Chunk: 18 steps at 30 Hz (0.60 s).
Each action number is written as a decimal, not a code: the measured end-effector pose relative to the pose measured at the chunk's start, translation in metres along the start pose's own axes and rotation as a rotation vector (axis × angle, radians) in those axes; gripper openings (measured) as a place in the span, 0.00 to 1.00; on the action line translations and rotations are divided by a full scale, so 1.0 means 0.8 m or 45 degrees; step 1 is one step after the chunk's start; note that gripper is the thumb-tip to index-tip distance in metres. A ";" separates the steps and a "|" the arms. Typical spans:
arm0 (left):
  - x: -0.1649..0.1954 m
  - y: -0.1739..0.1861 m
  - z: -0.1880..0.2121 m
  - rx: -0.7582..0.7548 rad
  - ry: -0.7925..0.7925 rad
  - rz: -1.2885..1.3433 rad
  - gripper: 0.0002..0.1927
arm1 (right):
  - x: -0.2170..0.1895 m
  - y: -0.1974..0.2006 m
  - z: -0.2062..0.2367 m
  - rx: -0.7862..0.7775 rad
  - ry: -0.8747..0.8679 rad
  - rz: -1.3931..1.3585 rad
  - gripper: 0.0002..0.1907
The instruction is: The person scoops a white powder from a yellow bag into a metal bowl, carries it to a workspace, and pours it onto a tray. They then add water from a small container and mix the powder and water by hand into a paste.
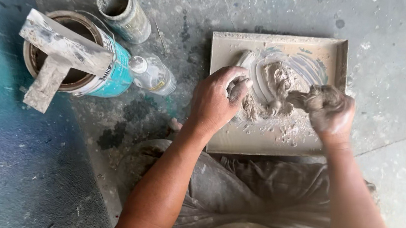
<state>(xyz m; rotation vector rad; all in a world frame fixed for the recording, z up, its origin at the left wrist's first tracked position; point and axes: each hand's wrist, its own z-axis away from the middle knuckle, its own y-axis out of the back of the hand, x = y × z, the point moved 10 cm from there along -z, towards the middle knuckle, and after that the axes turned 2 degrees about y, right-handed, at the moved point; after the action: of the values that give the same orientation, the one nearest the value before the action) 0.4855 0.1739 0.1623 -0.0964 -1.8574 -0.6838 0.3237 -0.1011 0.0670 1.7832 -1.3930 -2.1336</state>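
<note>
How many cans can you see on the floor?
2. A big teal can lies at left with a wooden float across its mouth. A smaller grey can sits just above it. None looks hidden.

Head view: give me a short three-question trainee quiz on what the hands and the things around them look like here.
1. True or false: the right hand is coated in grey paste.
2. What does the grey paste lie on?
A. a square tile
B. a bucket lid
C. a sheet of newspaper
3. Which thing lies between the blue-labelled can and the tile?

Key
1. True; it grips a lump of paste over the tile.
2. A. The left hand rests on the tile's left part, fingers in the paste.
3. A clear plastic bottle, lying on its side on the concrete floor.
</note>
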 end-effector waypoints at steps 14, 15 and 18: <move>-0.013 0.002 -0.013 -0.056 0.119 0.094 0.11 | -0.058 -0.346 -0.124 -1.119 0.864 1.056 0.10; -0.025 -0.007 -0.012 -0.137 0.245 0.079 0.11 | -0.027 -0.361 -0.130 -1.338 0.725 1.156 0.10; 0.007 0.011 -0.015 0.017 -0.074 0.087 0.12 | -0.030 -0.312 -0.148 -0.997 0.971 0.481 0.11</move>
<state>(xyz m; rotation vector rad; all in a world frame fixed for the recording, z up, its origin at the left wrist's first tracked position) 0.4969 0.1740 0.1736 -0.1719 -1.9052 -0.6267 0.5493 -0.0095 -0.0650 1.5455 -0.5248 -1.2784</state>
